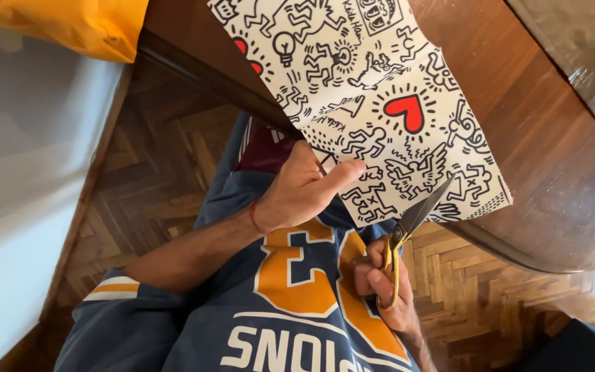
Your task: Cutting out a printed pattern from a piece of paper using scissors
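Head view, looking down. A sheet of white wrapping paper (373, 103), printed with black line figures and red hearts, lies on a dark polished wooden table (552, 172); its near edge overhangs the table's curved rim toward the person.

Left hand (304, 189): it grips the overhanging edge of the paper, thumb extended flat on the printed face and pressing it, the other fingers curled beneath the sheet and mostly hidden. A thin red cord circles the wrist.

Right hand (383, 289): fingers are closed through the yellow handles of a pair of scissors (408, 231). The dark blades are parted and point up and to the right, with the tips at the paper's near edge, just right of the left thumb.

Containers: none can be made out in this view.

Surface and room: the table top is glossy and reflects light at the right. Below it lies a herringbone parquet floor (153, 172). A yellow cloth (77, 24) shows at the upper left, above a pale grey surface (22, 172) along the left edge. The person wears a blue jersey (242, 317) with orange numerals.
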